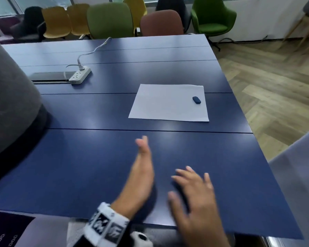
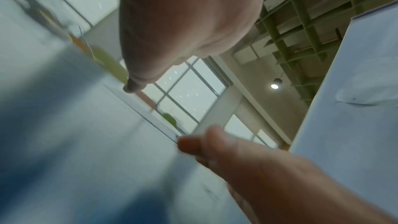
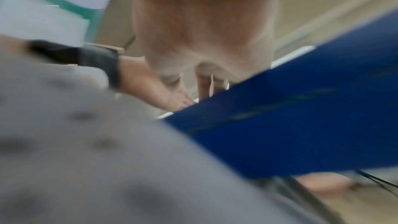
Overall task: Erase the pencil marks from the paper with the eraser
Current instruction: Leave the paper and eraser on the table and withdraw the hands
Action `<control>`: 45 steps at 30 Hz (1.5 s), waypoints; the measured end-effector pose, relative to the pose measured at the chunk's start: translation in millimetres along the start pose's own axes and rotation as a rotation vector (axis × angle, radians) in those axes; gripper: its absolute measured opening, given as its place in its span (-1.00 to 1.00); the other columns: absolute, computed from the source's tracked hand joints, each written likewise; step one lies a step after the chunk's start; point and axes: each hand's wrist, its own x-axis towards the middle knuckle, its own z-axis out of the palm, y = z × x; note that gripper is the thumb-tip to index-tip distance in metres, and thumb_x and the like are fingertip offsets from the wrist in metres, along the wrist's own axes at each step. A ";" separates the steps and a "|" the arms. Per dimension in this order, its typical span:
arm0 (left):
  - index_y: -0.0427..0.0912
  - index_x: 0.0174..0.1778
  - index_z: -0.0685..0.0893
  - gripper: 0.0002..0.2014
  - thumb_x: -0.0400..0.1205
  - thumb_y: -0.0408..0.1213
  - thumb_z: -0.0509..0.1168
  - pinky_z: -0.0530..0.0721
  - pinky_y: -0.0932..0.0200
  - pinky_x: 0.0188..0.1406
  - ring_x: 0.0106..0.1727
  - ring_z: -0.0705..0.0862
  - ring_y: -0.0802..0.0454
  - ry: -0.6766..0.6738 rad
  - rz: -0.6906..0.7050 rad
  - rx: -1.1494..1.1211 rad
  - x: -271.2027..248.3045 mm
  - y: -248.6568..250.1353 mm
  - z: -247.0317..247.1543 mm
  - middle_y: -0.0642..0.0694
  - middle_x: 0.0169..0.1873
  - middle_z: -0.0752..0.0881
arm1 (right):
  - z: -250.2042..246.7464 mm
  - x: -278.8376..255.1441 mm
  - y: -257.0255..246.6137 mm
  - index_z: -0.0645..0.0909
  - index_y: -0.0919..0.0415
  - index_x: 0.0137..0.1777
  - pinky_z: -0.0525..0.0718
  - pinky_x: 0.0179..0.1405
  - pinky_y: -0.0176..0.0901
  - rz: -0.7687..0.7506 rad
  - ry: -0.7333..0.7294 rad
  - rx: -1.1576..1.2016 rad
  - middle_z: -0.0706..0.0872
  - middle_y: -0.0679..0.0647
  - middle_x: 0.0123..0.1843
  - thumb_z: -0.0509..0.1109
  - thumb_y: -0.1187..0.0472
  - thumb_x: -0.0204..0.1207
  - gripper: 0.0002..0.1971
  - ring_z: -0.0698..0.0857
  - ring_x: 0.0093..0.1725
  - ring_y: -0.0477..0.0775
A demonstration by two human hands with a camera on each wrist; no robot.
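Note:
A white sheet of paper (image 1: 169,102) lies flat on the blue table (image 1: 96,157), right of centre. A small dark blue eraser (image 1: 196,100) rests on the paper near its right edge. No pencil marks show at this distance. My left hand (image 1: 143,161) hovers edge-on over the near part of the table, fingers straight, empty. My right hand (image 1: 194,189) is beside it, fingers spread, holding nothing. Both hands are well short of the paper. The wrist views are blurred; the left wrist view shows my left hand (image 2: 183,23) and my right hand (image 2: 247,156).
A white power strip (image 1: 79,75) with a cable sits at the back left by a dark floor box lid (image 1: 48,76). A grey rounded object (image 1: 9,97) stands at the left. Coloured chairs (image 1: 111,20) line the far side. The table's right edge (image 1: 257,139) drops to wooden floor.

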 end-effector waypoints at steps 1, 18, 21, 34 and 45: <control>0.15 0.69 0.11 0.09 0.27 0.66 -0.20 -0.08 0.11 0.70 0.63 0.03 0.43 0.073 0.030 -0.029 4.7 -1.2 -18.3 0.32 0.65 0.12 | 14.0 -4.5 -10.1 0.74 0.07 0.19 0.30 0.38 0.48 -0.148 -0.165 -0.164 0.71 0.00 0.35 -0.06 -0.26 0.64 -0.39 0.61 0.43 0.17; 0.52 0.57 0.19 -0.01 0.18 0.76 -0.31 0.01 0.30 0.55 0.55 0.08 0.61 -0.012 0.169 0.321 -13.3 -12.1 -88.8 0.56 0.56 0.17 | -39.2 16.0 49.7 0.39 0.36 0.56 0.03 0.46 0.50 0.242 -0.582 -0.724 0.34 0.20 0.64 -0.22 -0.36 0.65 -0.14 0.33 0.62 0.19; 0.47 0.58 0.19 0.08 0.11 0.79 -0.33 -0.01 0.64 0.35 0.38 0.04 0.85 0.000 0.171 0.378 -14.1 -8.9 -91.5 0.57 0.54 0.13 | -13.6 16.5 12.6 0.40 0.33 0.56 0.07 0.43 0.51 0.053 -0.582 -0.604 0.33 0.20 0.65 -0.26 -0.37 0.62 -0.12 0.31 0.63 0.21; 0.04 0.70 -0.18 0.10 0.30 0.66 -0.40 -0.34 0.30 0.54 0.52 -0.48 0.49 -0.286 0.201 1.106 62.7 4.1 -131.6 0.27 0.62 -0.33 | -62.1 34.2 49.1 -0.43 0.17 0.65 -0.51 0.54 0.38 0.376 -0.775 -0.641 -0.46 -0.01 0.69 -0.73 -0.47 0.24 0.03 -0.45 0.66 -0.02; -0.21 0.66 -0.40 -0.10 0.61 0.40 -0.37 -0.44 -0.16 0.61 0.58 -0.57 0.04 -0.837 0.365 1.402 80.3 2.1 92.3 -0.10 0.61 -0.51 | -88.3 -1.4 32.7 -0.04 0.24 0.71 -0.39 0.56 0.14 0.609 -0.576 -0.565 -0.05 0.09 0.75 -0.54 -0.48 0.47 0.01 -0.26 0.66 -0.13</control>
